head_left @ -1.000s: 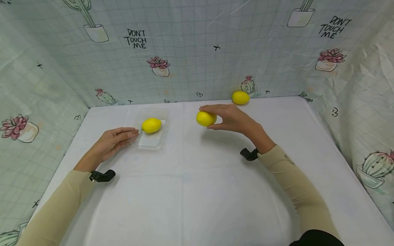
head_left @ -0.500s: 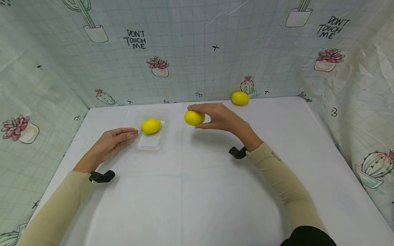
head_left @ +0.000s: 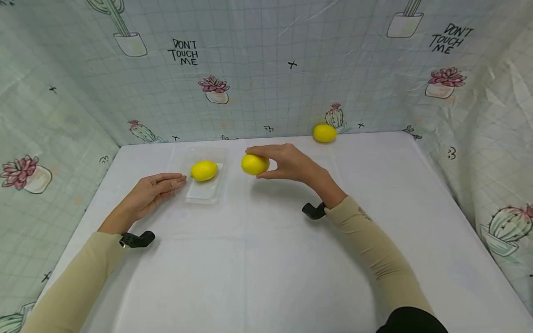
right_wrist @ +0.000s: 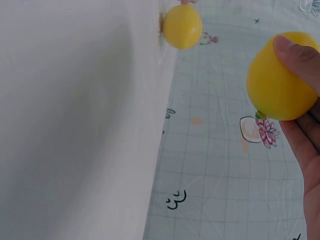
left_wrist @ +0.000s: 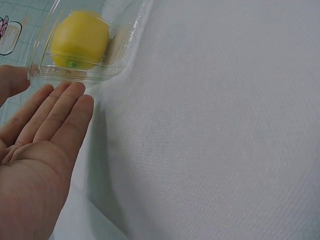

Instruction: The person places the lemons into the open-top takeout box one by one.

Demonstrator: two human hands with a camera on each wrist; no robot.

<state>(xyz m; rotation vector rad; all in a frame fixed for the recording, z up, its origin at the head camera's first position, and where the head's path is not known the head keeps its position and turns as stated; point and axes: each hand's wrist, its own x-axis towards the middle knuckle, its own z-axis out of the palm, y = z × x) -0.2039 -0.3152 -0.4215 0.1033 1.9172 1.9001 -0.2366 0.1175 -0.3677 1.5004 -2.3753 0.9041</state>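
Note:
My right hand (head_left: 287, 163) holds a yellow lemon (head_left: 255, 164) between thumb and fingers, above the table and just right of a clear plastic tray (head_left: 202, 196). In the right wrist view the held lemon (right_wrist: 280, 82) shows its green stem end. A second lemon (head_left: 204, 170) lies inside the tray; the left wrist view shows this lemon (left_wrist: 80, 40) through the transparent wall. At the tray's left side is my left hand (head_left: 151, 192), its fingers straight and the fingertips right at the wall. Nothing is in its palm (left_wrist: 35, 175).
A third lemon (head_left: 325, 133) sits at the table's back edge, against the printed curtain (head_left: 258, 69). White cloth covers the table (head_left: 245, 259). Curtains also stand along the left and right sides. A black camera (head_left: 139, 239) is worn on each wrist.
The right hand has carried its lemon leftward toward the tray, dipping slightly in the last half second. The left hand, the tray and the other two lemons stay in place.

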